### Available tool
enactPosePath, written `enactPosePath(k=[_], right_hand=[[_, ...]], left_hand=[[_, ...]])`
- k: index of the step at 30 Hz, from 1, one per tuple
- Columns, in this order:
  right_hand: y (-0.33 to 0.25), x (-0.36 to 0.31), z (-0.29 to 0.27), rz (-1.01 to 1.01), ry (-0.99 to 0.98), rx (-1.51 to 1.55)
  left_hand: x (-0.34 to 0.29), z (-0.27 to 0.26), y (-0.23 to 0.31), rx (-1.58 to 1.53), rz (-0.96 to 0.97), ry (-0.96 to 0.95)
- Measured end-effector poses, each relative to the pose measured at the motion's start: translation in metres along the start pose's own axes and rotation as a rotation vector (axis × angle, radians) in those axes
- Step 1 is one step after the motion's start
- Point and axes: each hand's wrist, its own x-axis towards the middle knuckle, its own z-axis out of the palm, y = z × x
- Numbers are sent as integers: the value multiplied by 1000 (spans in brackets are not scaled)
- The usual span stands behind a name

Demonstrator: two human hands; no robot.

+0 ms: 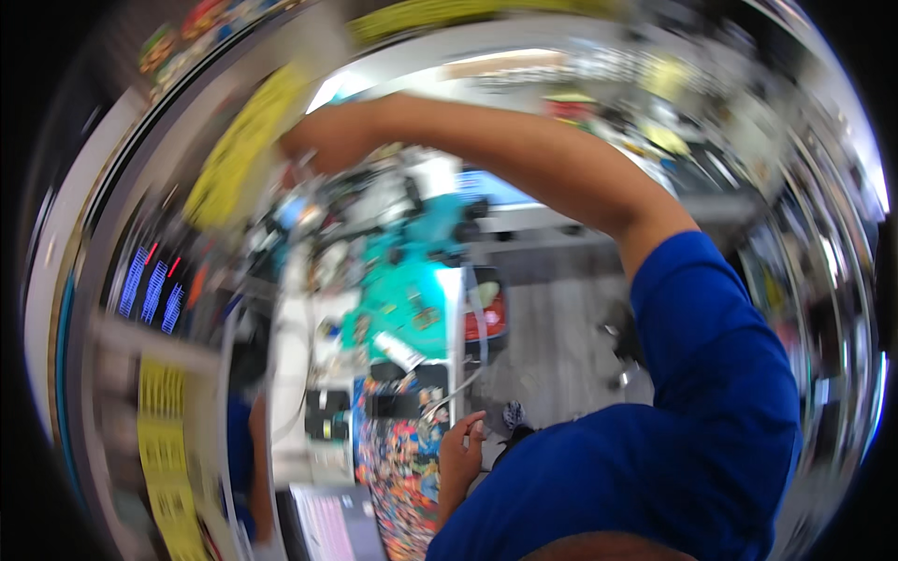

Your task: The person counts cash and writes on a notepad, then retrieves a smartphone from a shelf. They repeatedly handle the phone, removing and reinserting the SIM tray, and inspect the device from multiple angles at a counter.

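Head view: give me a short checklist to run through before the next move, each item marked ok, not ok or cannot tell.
1. Right hand in view: ok; stretched out at upper left.
2. Right hand's grip readable: not ok; motion blur hides it.
3. Left hand apart from the white cable: ok; a gap shows.
4. Left hand empty: cannot tell; its palm is hidden.
5. Green mat free of items: not ok; small things lie on it.
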Motion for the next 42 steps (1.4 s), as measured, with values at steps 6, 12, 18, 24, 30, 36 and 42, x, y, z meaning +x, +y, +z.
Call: enactPosePath(k=[6,12,18,24,30,36,42], right_hand=[[-202,-283,-82,288,-119,-289],[-455,-685,-109,820,580,-223],[-704,-917,8,1645,1640,-179],[-809,-989,13,1681,2126,-318],[-895,-1119,-82,1727,2010,-625],[-930,-1293,-196,1890,1860,-636],[-912,-1445,-250,2035,1681,-543]], left_hand=[[-15,123,31,-20,126,-611],[-112,355,108,138,97,-1343],[-245,561,189,17,360,-1688],[-353,742,309,-58,583,-1824],[-477,930,413,-384,864,-1872],[-602,1122,512,-353,1275,-1716],[-675,1229,520,81,1656,-1360]])
